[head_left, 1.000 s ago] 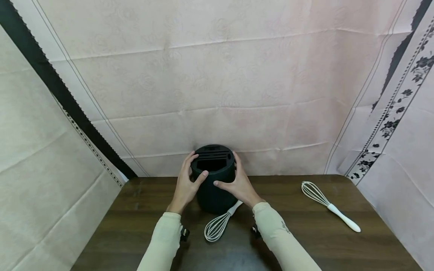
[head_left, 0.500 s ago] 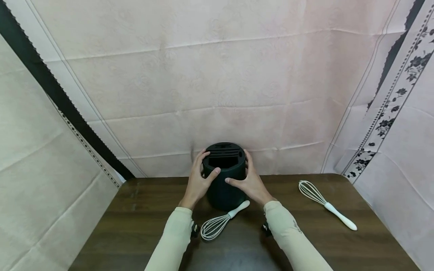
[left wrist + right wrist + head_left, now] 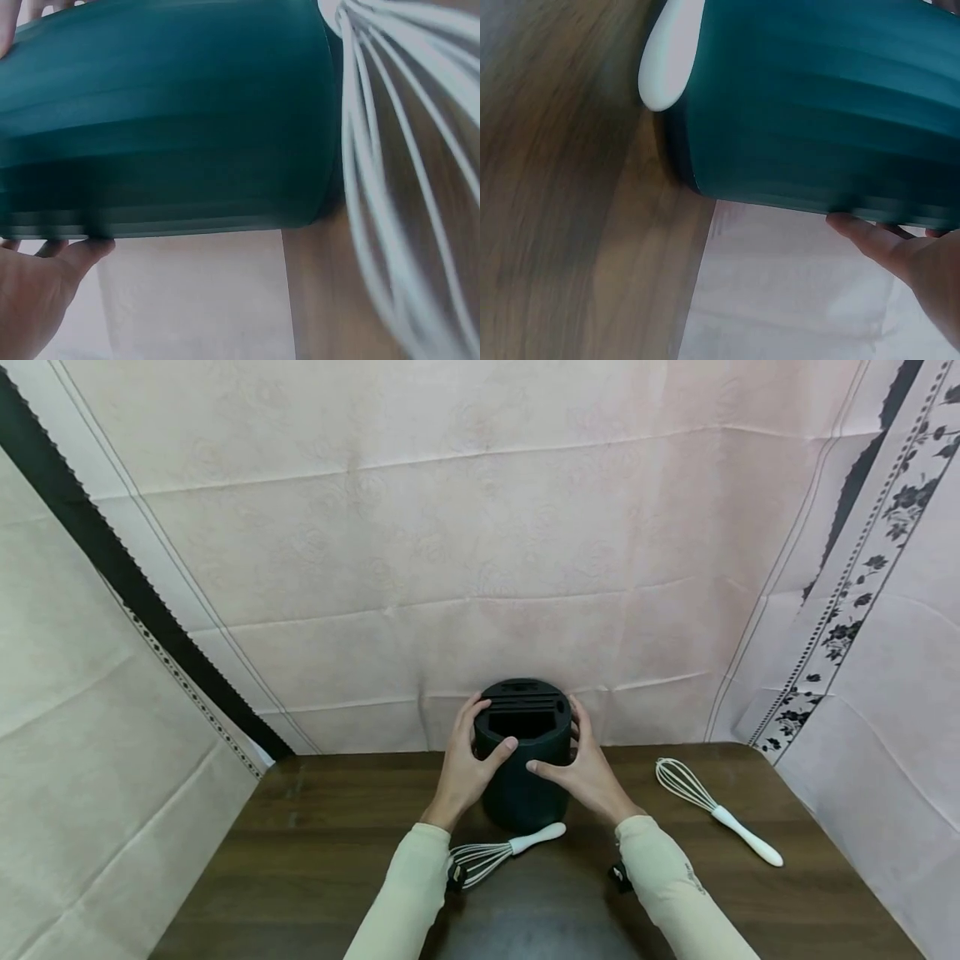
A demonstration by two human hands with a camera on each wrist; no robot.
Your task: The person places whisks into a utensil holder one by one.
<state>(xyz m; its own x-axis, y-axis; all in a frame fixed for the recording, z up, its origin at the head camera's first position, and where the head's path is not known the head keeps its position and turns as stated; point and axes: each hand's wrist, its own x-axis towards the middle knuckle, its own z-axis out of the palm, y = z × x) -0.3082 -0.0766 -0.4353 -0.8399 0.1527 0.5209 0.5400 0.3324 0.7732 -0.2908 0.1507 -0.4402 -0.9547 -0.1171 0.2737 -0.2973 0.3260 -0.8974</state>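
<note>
Both hands hold a dark green, round utensil holder [image 3: 528, 785] with a slotted top and a rectangular opening. My left hand [image 3: 465, 772] curves round its left side, thumb on the near face. On the opposite side, my right hand [image 3: 596, 777] grips it the same way. A white whisk [image 3: 540, 838] lies right in front of the holder's base, part of its wire head hidden behind the left wrist. Its wires [image 3: 405, 120] appear beside the base in the left wrist view; its handle end [image 3: 667, 71] overlaps the base in the right wrist view.
A second white whisk [image 3: 742, 832] lies at the right on the brown wooden table [image 3: 337, 860]. Pale cloth [image 3: 465, 527] hangs close behind the table's back edge, with more cloth on both sides.
Both hands have moved the utensil holder to the right along the table's back. The near whisk's handle has swung toward the front edge and come out from behind the right wrist.
</note>
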